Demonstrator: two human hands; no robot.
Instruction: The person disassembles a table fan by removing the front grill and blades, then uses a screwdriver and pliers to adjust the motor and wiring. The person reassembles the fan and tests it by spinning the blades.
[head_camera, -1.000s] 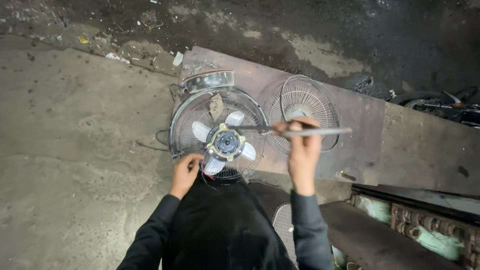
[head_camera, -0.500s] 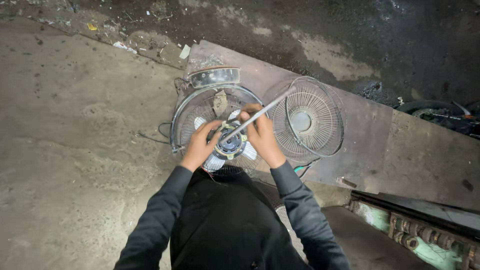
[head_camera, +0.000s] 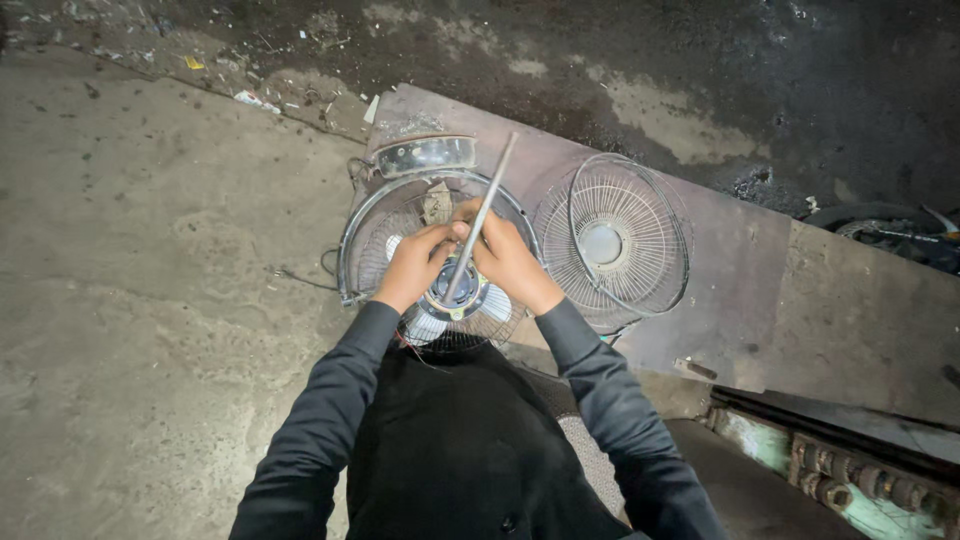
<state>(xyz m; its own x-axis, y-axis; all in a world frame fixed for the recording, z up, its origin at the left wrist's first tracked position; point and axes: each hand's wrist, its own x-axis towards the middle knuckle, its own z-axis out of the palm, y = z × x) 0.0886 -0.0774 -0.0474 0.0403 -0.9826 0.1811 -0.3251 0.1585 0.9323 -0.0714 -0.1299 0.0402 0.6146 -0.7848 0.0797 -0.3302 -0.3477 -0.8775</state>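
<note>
While both my hands crowd over the fan's hub (head_camera: 458, 290), my right hand (head_camera: 512, 262) has its grip wrapped round the long metal rod (head_camera: 482, 218), tip set down on the hub. My left hand (head_camera: 415, 265) curls at the rod too, fingers touching it. Beneath sits the fan (head_camera: 375, 225) in its rear guard; the detached front grille (head_camera: 612, 243) lies just beside, on the rusty metal surface (head_camera: 760, 290).

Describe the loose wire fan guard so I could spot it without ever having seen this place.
Find the brownish board lying on the concrete floor. On it, beside the opened fan that both hands work over, lies the loose wire guard, on the right hand side. Unlike the fan, it is just a round dome of thin wires with a plain centre disc: no blades or motor.
</note>
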